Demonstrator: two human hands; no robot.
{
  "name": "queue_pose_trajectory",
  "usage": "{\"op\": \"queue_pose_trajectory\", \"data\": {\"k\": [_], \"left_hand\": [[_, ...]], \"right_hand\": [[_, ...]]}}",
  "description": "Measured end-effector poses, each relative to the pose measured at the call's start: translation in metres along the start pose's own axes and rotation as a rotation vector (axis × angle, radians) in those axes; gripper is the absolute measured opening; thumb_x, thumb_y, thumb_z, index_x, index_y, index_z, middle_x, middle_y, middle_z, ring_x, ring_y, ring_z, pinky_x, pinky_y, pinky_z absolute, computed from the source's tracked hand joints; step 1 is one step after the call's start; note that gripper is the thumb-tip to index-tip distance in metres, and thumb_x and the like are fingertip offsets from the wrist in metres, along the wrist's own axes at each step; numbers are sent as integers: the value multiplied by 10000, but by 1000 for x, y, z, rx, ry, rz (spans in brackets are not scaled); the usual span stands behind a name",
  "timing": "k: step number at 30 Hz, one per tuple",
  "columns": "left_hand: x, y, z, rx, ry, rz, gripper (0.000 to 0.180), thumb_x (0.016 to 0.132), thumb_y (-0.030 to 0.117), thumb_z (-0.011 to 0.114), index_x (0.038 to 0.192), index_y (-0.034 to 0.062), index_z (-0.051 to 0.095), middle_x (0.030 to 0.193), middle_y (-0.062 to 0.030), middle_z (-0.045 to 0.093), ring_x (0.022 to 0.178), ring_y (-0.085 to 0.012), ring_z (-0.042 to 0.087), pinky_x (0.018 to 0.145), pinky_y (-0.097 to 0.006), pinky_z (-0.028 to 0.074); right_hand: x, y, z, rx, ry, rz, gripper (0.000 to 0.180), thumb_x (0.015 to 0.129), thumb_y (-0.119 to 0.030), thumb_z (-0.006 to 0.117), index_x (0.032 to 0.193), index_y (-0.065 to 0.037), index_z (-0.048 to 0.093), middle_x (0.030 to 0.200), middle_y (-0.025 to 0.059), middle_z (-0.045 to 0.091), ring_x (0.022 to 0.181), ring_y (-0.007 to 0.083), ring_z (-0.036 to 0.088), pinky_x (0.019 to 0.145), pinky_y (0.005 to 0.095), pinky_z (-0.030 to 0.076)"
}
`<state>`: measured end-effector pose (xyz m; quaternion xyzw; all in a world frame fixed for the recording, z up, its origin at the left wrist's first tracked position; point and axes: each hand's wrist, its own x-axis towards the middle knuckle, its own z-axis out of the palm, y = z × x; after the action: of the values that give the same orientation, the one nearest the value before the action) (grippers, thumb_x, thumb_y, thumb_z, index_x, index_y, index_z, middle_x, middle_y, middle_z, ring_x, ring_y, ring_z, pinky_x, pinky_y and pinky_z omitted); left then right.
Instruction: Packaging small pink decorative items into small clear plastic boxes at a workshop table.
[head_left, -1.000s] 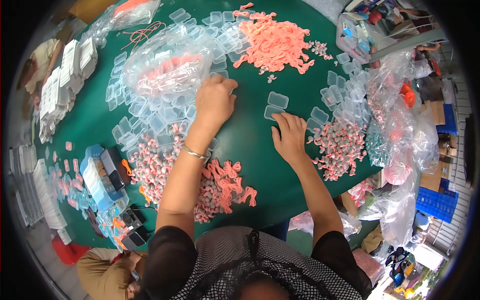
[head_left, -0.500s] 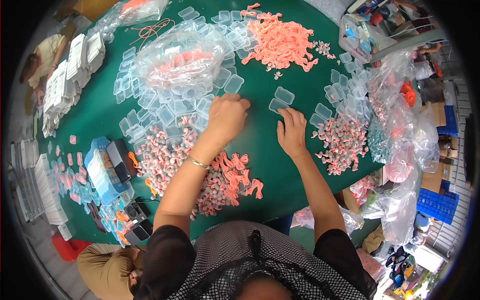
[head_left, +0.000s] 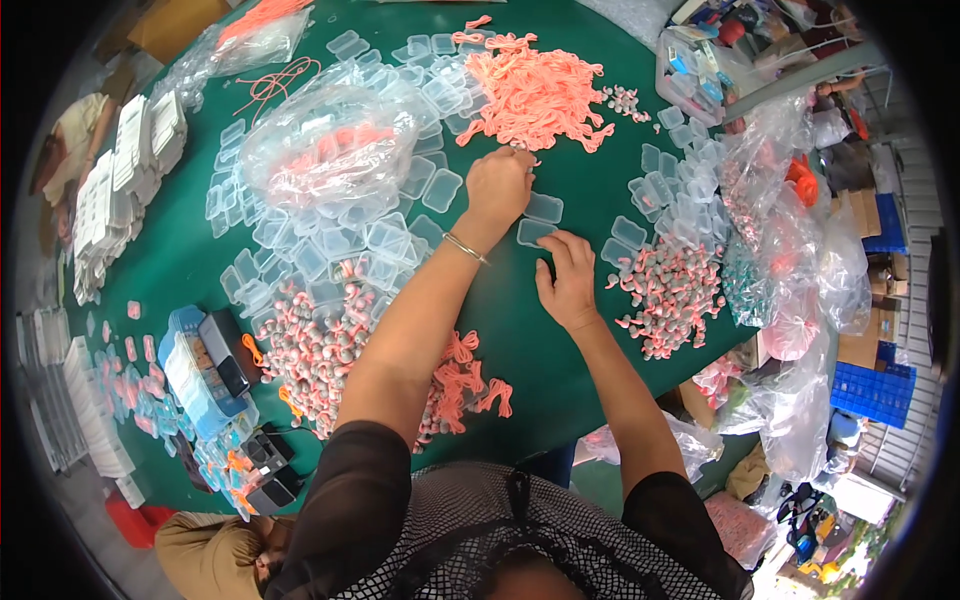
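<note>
So the unfolded box (head_left: pixel 533 233) is clear plastic with rounded corners, both halves flat on the green table (head_left: pixel 530 330), each half's long side running roughly left-right. My right hand (head_left: pixel 570 278) is at its near rim, fingers loosely bent and slightly spread, not gripping. My left hand (head_left: pixel 499 187) is beyond the box, a bit left, fingers curled; can't tell if they're pinching anything. Past the box: a heap of soft, looped coral cords (head_left: pixel 533 92).

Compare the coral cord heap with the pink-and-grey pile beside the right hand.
The coral cord heap is looped strands; the pink-and-grey pile is small rounded pieces. The heap is one colour, the pile two. Both lie on the green table.
</note>
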<state>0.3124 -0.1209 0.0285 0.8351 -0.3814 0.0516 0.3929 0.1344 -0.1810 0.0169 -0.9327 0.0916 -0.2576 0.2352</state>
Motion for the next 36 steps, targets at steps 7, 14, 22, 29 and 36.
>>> {"op": "queue_pose_trajectory", "data": {"k": [7,14,22,29,36], "left_hand": [[-5,-10,0,87,18,100,74,772,76,637,828,90,682,797,-80,626,797,-275,640,696,-404,498],[-16,-12,4,-51,38,209,48,767,54,658,815,56,663,864,-76,619,812,-292,606,727,-393,503],[-21,-14,1,-251,44,-17,134,741,17,688,864,54,649,890,-94,638,805,-315,595,731,-408,493],[-24,-17,3,-189,117,123,141,734,17,688,864,69,669,872,-90,642,801,-306,606,715,-401,503],[-21,-21,-6,-300,65,134,152,746,-19,672,865,75,676,875,-88,661,756,-274,620,667,-350,505]], "right_hand": [[2,1,-5,11,-12,17,340,736,-48,648,1072,-62,598,1117,109,553,1033,321,532,884,439,413],[1,6,-7,99,54,34,371,729,-7,653,1091,-62,592,1132,115,542,1025,317,538,874,428,423],[138,131,-76,-205,240,219,100,834,-98,605,900,-97,679,868,100,675,844,325,644,758,433,489],[181,226,-59,-689,-32,594,175,856,-220,648,1016,-166,692,1074,116,669,975,340,652,810,437,528],[155,138,-62,31,140,502,140,812,-79,632,946,-63,670,927,117,681,804,185,674,684,322,522]]}}
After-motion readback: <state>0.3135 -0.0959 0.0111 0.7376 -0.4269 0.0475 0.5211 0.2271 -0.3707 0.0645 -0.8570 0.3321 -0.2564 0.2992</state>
